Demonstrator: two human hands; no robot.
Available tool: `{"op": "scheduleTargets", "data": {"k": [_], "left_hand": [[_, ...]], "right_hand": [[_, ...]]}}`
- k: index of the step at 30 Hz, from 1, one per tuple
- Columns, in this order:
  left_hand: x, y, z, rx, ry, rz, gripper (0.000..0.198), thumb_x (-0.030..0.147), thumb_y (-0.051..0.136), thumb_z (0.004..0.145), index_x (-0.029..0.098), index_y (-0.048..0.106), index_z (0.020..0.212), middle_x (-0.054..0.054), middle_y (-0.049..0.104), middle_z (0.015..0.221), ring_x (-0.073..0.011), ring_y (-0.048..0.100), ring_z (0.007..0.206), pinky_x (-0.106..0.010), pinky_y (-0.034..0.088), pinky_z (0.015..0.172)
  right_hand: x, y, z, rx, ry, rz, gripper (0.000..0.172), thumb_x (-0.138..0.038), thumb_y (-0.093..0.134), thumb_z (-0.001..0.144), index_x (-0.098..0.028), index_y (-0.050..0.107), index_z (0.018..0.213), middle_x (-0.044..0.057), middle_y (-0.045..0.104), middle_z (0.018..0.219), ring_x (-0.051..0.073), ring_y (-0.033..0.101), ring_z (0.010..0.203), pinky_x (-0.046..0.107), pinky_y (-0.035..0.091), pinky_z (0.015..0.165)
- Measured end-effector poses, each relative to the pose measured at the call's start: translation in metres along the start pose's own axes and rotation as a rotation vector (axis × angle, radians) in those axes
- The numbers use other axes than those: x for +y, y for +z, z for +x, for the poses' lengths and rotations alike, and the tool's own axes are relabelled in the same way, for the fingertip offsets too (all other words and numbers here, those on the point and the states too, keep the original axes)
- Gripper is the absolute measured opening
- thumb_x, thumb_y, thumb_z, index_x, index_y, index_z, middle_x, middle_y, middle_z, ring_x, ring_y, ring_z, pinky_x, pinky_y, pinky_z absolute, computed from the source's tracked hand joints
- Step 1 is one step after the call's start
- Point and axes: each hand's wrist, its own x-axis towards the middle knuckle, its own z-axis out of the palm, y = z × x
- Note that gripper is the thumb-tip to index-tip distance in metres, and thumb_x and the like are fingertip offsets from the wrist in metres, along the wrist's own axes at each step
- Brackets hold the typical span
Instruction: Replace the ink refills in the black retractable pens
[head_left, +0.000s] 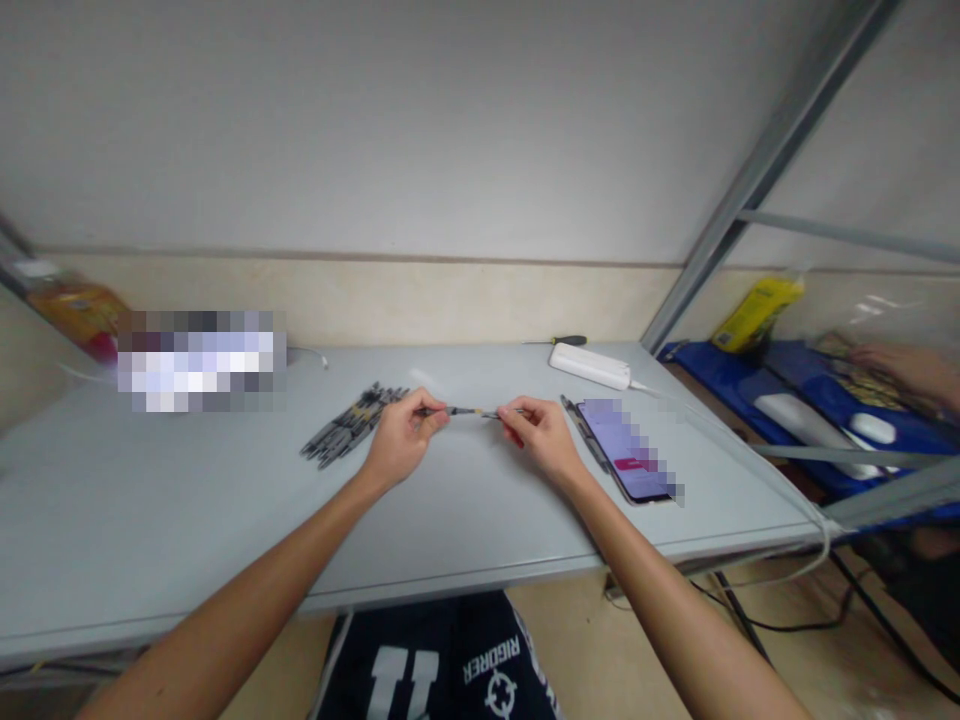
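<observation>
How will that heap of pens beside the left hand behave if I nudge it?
The heap of pens would probably spread apart, as many slim pieces lie side by side. It may slide easily, since the tabletop looks smooth. Each one is likely stiff and light, being thin and straight.

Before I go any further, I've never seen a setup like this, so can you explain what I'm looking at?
There's no machine here, just a person's two bare hands. The single picture comes from a camera worn on the head, looking forward and down. The left hand and right hand hold a slim, pen-like item between them, above a pale table. I can't tell whether it's one piece or two. Beside the left hand lies a pile of similar pens. Beyond the right hand are a phone, a white corded block and a screwdriver.
</observation>
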Motion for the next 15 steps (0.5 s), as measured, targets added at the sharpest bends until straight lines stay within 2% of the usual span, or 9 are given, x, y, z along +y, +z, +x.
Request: {"op": "scheduleTargets", "data": {"k": [4,8,11,13,15], "left_hand": [[0.0061,-0.0007,-0.0022,0.045,0.103,0.141,0.01,0.025,0.057,0.078,0.016,0.061,0.076,-0.003,0.066,0.076,-0.0151,0.061,0.073,-0.027,0.047,0.071],[0.0082,-0.0001,-0.002,0.047,0.091,0.111,0.013,0.028,0.058,0.078,0.016,0.061,0.079,-0.004,0.066,0.078,-0.0155,0.061,0.075,-0.027,0.048,0.072],[0.0063,0.0009,-0.0004,0.046,0.011,-0.003,0.018,0.033,0.059,0.077,0.016,0.059,0.079,-0.004,0.065,0.076,-0.0154,0.061,0.074,-0.026,0.048,0.068],[0.0049,0.0013,0.0012,0.038,-0.066,-0.113,0.022,0.037,0.06,0.076,0.016,0.057,0.078,-0.003,0.063,0.073,-0.0148,0.061,0.07,-0.026,0.048,0.065],[0.0041,0.0014,0.0028,0.026,-0.126,-0.206,0.025,0.04,0.062,0.074,0.016,0.055,0.077,-0.002,0.062,0.068,-0.0132,0.06,0.065,-0.025,0.046,0.061]], "right_hand": [[-0.0001,0.0004,-0.0001,-0.061,0.102,0.125,0.036,-0.046,0.059,0.075,-0.016,0.053,0.056,-0.004,0.047,0.042,0.007,0.037,0.037,0.021,0.026,0.039],[0.001,0.0015,0.0004,-0.071,0.13,0.168,0.037,-0.047,0.059,0.076,-0.016,0.053,0.056,-0.004,0.049,0.043,0.006,0.038,0.037,0.02,0.027,0.037],[0.0009,0.0022,0.001,-0.021,0.077,0.188,0.029,-0.045,0.064,0.072,-0.016,0.061,0.074,-0.004,0.053,0.051,0.007,0.042,0.04,0.02,0.032,0.038],[0.0009,0.0018,0.0017,0.032,0.005,0.205,0.037,-0.04,0.071,0.066,-0.018,0.062,0.094,-0.004,0.058,0.059,0.009,0.047,0.047,0.021,0.038,0.041],[0.0015,0.0008,0.0024,0.063,-0.056,0.186,0.041,-0.036,0.073,0.063,-0.019,0.063,0.098,-0.002,0.06,0.064,0.011,0.052,0.054,0.022,0.043,0.046]]}}
